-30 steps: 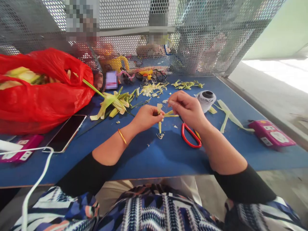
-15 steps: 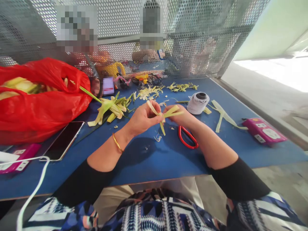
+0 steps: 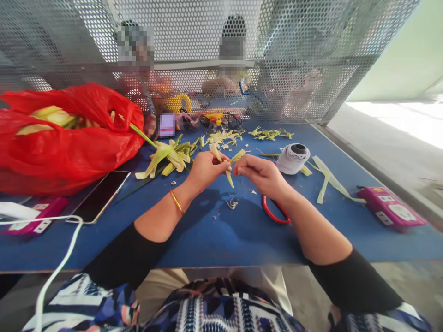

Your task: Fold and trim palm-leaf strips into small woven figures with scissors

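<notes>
My left hand (image 3: 206, 170) pinches a small bundle of pale yellow-green corn husk strips (image 3: 229, 178) between thumb and fingers, with ends sticking out above and below. Just to its right is my right hand (image 3: 261, 174), its fingertips pressed together close to the bundle. Whatever those fingertips hold, if anything, is too small to make out. Under my right forearm a red loop handle (image 3: 273, 213) shows, the rest of that tool being hidden. Beyond the right wrist stands a spool of white thread (image 3: 290, 164). Thread scraps (image 3: 232, 203) lie below the hands.
At left sits a red plastic bag (image 3: 79, 154) of husks, with a phone (image 3: 102, 196) before it. Loose husks (image 3: 173, 157) and small husk pieces (image 3: 272, 133) lie farther back. A magenta box (image 3: 391, 207) is at right. A perforated metal screen (image 3: 194, 41) rises behind the blue table (image 3: 207, 244).
The view has shifted a little. My right hand has come round from behind the husk bundle to its right side, with its fingertips now together. My left hand keeps its hold on the bundle.
</notes>
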`<action>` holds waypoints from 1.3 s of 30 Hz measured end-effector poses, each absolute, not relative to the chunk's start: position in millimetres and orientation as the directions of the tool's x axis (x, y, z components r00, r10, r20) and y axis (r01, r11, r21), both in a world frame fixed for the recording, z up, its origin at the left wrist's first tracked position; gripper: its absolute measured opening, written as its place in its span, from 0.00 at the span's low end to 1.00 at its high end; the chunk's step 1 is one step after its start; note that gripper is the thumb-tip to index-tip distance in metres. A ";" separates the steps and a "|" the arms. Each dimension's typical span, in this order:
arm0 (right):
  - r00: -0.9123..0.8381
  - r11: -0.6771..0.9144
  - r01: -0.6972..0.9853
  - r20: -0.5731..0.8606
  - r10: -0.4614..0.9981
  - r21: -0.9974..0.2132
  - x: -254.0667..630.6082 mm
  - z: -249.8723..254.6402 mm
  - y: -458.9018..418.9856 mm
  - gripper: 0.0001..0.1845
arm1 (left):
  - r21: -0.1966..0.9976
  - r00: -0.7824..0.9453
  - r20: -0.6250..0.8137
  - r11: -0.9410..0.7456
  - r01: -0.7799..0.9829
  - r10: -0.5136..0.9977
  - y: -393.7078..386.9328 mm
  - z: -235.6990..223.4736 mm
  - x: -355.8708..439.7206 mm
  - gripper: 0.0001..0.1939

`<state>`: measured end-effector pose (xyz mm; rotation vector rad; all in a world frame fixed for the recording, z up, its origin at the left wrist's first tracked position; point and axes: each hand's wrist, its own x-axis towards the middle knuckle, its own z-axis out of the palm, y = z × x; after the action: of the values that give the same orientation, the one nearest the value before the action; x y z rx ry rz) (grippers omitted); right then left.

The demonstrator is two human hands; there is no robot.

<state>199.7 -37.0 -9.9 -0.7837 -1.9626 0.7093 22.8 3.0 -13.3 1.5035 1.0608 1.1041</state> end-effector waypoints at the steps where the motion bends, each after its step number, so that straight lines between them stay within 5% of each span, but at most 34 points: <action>1: -0.425 0.646 0.260 0.516 0.744 -0.718 197.1 -11.7 -38.4 0.10 | 0.976 0.225 0.152 -0.183 0.122 0.962 3.4 -14.1 22.6 0.02; 7: -0.328 0.584 0.265 0.498 0.803 -0.767 200.6 -5.9 -40.3 0.09 | 0.944 0.406 0.137 -0.244 0.225 0.904 0.7 -14.5 21.0 0.02; 13: -0.243 0.424 0.243 0.368 0.897 -0.872 214.2 -2.3 -26.8 0.09 | 0.975 0.703 0.035 -0.179 0.133 0.711 -14.2 -7.7 21.2 0.06; 22: -0.189 0.070 0.279 0.017 0.982 -0.958 208.9 -18.6 -16.7 0.08 | 0.976 0.489 0.163 -0.212 0.045 0.857 -11.9 -0.1 20.3 0.11; 26: -0.312 0.169 0.452 0.022 0.950 -0.876 205.4 -14.2 -23.7 0.09 | 0.954 0.218 0.217 -0.254 0.157 0.951 -1.9 -6.8 18.5 0.08; 29: -0.393 0.380 0.511 0.184 0.901 -0.771 204.4 -8.8 -32.1 0.10 | 0.905 0.147 0.262 -0.295 0.305 0.954 3.8 -10.1 16.3 0.06; 35: -0.446 0.653 0.658 0.506 0.738 -0.374 204.2 -8.9 -40.2 0.11 | 0.808 0.285 0.180 -0.307 0.503 0.941 2.5 -10.1 14.0 0.07; 39: -0.421 0.660 0.604 0.524 0.740 -0.446 206.9 -8.2 -35.6 0.12 | 0.828 0.536 0.086 -0.360 0.431 0.840 -7.2 -10.3 16.5 0.08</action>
<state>206.9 -35.6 -8.2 -1.0353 -2.1610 0.2444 16.5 -7.2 -10.3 1.9851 1.0297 0.6588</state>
